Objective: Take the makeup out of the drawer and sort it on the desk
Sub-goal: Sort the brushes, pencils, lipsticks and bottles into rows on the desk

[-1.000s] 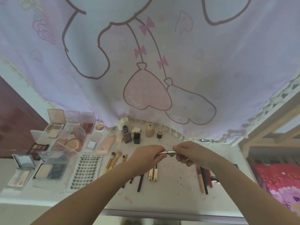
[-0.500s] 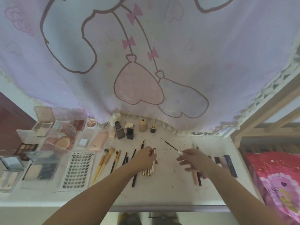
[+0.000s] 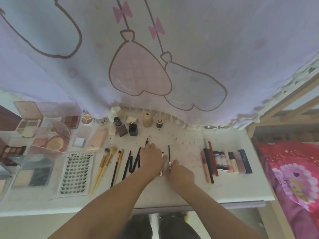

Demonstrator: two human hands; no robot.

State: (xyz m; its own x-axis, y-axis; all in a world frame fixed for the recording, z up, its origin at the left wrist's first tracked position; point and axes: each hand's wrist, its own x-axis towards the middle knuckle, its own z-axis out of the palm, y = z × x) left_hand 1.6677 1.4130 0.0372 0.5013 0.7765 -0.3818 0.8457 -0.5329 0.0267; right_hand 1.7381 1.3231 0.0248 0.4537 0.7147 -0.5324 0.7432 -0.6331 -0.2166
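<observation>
My left hand (image 3: 152,157) lies fingers forward on the white desk (image 3: 233,190), covering a row of slim pens and tubes. A silver tube (image 3: 162,167) shows just right of its thumb. My right hand (image 3: 179,173) is close beside it and pinches the silver lower end of a thin black wand (image 3: 169,153). The wand lies along the desk and points away from me. Left of my hands lie black pencils (image 3: 132,161) and several makeup brushes (image 3: 110,157). A row of lip products (image 3: 224,161) lies to the right.
Open palettes and compacts (image 3: 51,138) and a lash tray (image 3: 76,173) fill the desk's left side. Small bottles (image 3: 133,126) stand along the back under a hanging printed curtain (image 3: 155,66). A bed with a pink blanket (image 3: 293,178) borders the desk's right edge.
My hands pulled the wand and its tube apart in the air, then came down to the desk. The wand now lies on the desk beside the tubes, and my hands are close together.
</observation>
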